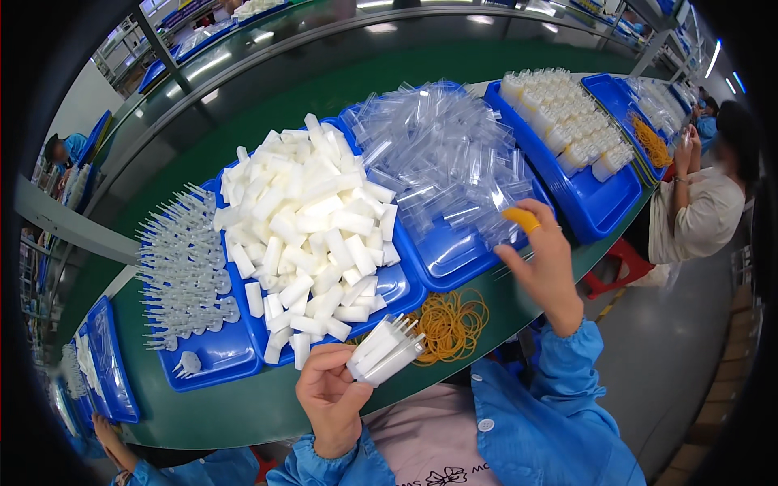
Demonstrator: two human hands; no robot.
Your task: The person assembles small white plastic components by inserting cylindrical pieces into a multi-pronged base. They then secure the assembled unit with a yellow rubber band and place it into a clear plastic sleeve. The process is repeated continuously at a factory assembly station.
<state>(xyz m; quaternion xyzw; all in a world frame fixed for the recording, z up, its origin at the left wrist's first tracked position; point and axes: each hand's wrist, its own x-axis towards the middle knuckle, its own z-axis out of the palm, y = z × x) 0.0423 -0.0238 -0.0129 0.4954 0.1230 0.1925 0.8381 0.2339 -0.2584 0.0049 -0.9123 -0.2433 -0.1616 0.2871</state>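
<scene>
My left hand (331,398) is closed around the base of a small bundle of clear plastic tubes (389,350) with white pieces and thin white tips inside, held near the table's front edge. My right hand (545,263), an orange finger cot (521,219) on one finger, reaches over the near right edge of a blue tray of loose clear plastic sleeves (438,154). Its thumb and finger are apart, close to the nearest sleeves. Between my hands, on the table, lies a pile of yellow-brown rubber bands (450,326).
Left of the sleeves, a blue tray heaps up white blocks (312,235). Further left, another tray holds white thin-tipped parts (186,275). To the right stands a tray of banded bundles (567,117). A co-worker (701,206) sits at right; another person's hand (112,441) shows lower left.
</scene>
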